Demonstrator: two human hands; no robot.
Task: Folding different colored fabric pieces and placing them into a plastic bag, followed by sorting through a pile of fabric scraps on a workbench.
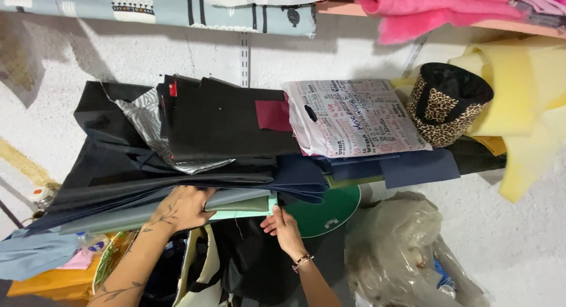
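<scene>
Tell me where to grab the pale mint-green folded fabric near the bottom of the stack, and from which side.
Take the pale mint-green folded fabric by its free front edge, coming in from the near side. Only that edge and its right corner stick out under the dark fabric pile. The left hand is pushed in just above it, and the right hand touches the corner, so pinching there looks easiest.

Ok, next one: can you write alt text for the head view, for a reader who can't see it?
Seen from above, a person's left hand presses into a pile of folded dark fabrics on a shelf, while the right hand touches the pale green sheet at the pile's bottom edge. A printed plastic bag, a leopard-print container and yellow foam lie alongside.
</scene>
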